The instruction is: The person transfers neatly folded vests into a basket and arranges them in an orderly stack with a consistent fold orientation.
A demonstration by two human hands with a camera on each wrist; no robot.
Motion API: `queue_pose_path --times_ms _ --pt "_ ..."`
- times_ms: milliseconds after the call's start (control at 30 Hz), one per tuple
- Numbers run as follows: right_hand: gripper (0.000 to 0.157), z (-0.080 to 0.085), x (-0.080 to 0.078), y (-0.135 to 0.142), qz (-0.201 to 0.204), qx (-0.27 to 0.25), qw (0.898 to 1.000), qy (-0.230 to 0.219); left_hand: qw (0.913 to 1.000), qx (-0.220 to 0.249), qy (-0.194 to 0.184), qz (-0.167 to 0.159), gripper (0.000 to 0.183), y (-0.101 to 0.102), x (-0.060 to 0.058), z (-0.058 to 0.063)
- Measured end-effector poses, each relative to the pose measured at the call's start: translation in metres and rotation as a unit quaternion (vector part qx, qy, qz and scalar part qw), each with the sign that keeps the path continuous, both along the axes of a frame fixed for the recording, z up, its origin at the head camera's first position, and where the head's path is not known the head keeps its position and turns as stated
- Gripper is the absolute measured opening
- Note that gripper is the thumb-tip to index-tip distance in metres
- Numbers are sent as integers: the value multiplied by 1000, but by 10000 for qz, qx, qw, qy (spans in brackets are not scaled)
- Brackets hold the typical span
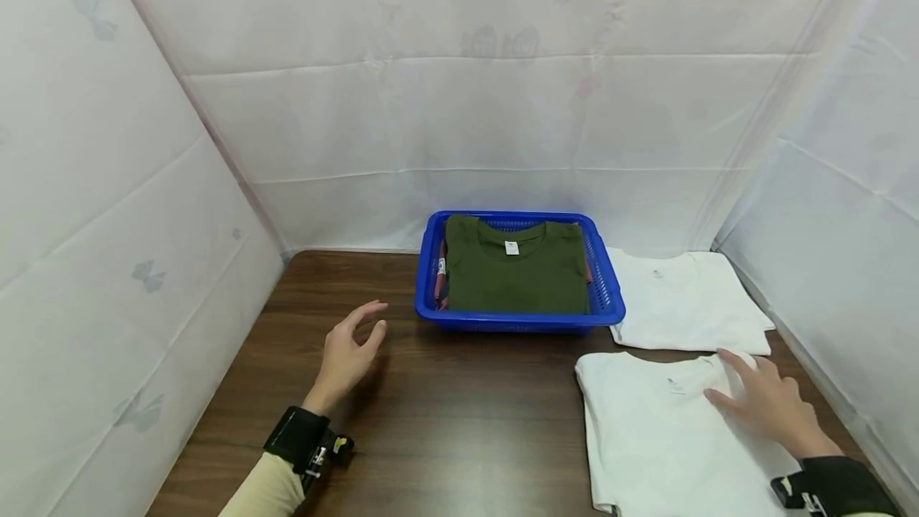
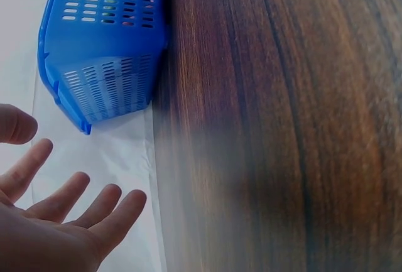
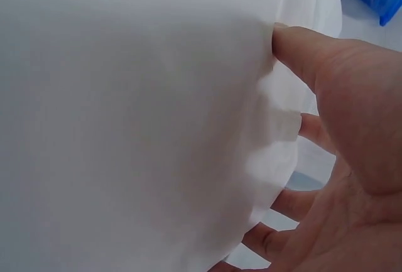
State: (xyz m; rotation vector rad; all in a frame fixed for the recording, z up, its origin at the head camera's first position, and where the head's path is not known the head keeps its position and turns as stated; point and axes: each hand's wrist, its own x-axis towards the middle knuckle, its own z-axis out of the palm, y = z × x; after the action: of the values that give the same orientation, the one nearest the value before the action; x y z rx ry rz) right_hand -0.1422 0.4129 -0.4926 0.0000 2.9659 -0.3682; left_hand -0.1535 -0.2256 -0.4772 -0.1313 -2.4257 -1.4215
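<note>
A folded white T-shirt (image 1: 664,421) lies at the front right of the table. My right hand (image 1: 768,405) rests over its upper right part, with thumb and fingers spread apart. In the right wrist view the thumb (image 3: 308,49) touches the white cloth (image 3: 144,121), and the fingertips are partly hidden behind its edge. My left hand (image 1: 345,361) hovers left of the blue basket (image 1: 517,324), holding nothing, its fingers loosely bent. A folded dark green T-shirt (image 1: 517,278) with a white neck label lies on top inside the basket.
A second folded white T-shirt (image 1: 689,301) lies behind the first, right beside the basket. Reddish patterned cloth (image 1: 441,286) shows under the green shirt. The brown wooden table (image 1: 445,421) is enclosed by white sheeting (image 1: 431,118) at the back and both sides.
</note>
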Motion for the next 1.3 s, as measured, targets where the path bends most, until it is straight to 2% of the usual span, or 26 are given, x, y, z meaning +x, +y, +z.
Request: queue_pose_path --times_ms 500,800,967,1300 --pt "84 -1 -2 -47 155 -70 9997 154 9997 -142 -174 33 32 0 4 -1" --pt "79 0 -5 -78 172 -152 9993 294 9985 -485 -213 128 31 -1 6 -5" --pt "79 -2 -5 -92 161 -210 9992 313 9985 -522 -125 47 30 1 6 -6" --pt "76 3 -5 -127 133 -246 9991 330 9985 -501 -196 -25 30 7 8 -6"
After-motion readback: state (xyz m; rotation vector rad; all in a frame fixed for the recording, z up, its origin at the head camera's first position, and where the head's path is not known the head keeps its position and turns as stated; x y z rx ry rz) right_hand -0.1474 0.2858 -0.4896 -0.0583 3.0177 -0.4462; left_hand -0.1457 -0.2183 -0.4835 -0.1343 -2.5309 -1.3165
